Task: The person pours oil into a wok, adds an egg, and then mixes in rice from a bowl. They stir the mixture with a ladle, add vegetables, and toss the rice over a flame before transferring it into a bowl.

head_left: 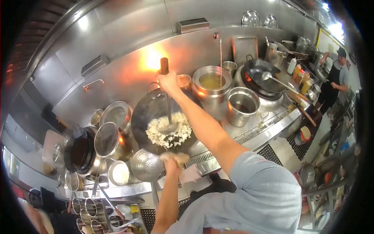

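Observation:
My right hand (pixel 168 82) is wrapped around the upright handle of a ladle (pixel 168 107), whose brown wooden end sticks up above the fist. The ladle's bowl rests among white, lumpy food (pixel 156 128) in a large dark wok (pixel 142 113). At the wok's near edge, my left hand (pixel 171 164) grips a folded beige cloth (pixel 179 157) against the rim. Just left of that hand lies a perforated strainer (pixel 147 165), its handle pointing toward me. Orange glow lights the wall behind the wok.
Right of the wok stand a pot of yellowish liquid (pixel 212 81), a steel pot of dark liquid (pixel 243 105) and a second wok (pixel 261 72) with a ladle. Steel pots (pixel 111 139) and a dark pan (pixel 80 150) crowd the left. A co-worker (pixel 335 78) stands far right.

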Available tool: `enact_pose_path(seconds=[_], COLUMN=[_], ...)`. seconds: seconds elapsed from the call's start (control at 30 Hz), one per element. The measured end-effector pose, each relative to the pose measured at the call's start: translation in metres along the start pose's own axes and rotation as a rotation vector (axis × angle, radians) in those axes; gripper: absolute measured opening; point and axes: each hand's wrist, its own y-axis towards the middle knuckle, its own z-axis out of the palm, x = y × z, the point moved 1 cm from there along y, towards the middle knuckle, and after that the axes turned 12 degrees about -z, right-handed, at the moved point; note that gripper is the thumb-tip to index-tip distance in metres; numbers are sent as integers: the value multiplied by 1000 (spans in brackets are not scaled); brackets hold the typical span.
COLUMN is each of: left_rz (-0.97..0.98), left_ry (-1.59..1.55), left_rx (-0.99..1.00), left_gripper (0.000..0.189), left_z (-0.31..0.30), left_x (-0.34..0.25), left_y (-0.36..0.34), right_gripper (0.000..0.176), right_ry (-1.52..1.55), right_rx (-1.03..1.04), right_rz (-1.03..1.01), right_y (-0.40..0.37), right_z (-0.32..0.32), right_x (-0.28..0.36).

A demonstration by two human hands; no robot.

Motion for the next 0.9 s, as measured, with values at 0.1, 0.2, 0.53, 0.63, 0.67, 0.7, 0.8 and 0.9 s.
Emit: enact_pose_path(seconds=[0.1,0.2,0.53,0.63,0.67,0.7,0.8,0.9], left_rz=[-40,-117,-143,-173,-109,-45,-82,-105], left_ry=[-35,-18,-79,69,28,-13,10,32], left_rx=[19,75,167,199,182,166,-30,-2], left_gripper=[19,22,28,27,28,28,25,15], left_z=[17,18,32,-15,-20,-24,18,45], left_x=[17,-3,-25,-9,8,25,-5,-57], left_y=[-71,-42,-21,22,11,-1,-78,-35], right_gripper=[13,13,8,7,7,7,7,8], right_ry=[83,58,205,94,113,125,185,227], right_rx=[-88,59,92,91,89,54,5,83], right_rz=[-17,0,-29,-157,-205,-182,-74,-25], right_y=[30,4,-7,-37,-29,-13,14,-20], right_z=[0,4,14,18,14,8,0,-2], right_x=[8,44,68,7,0,11,67,75])
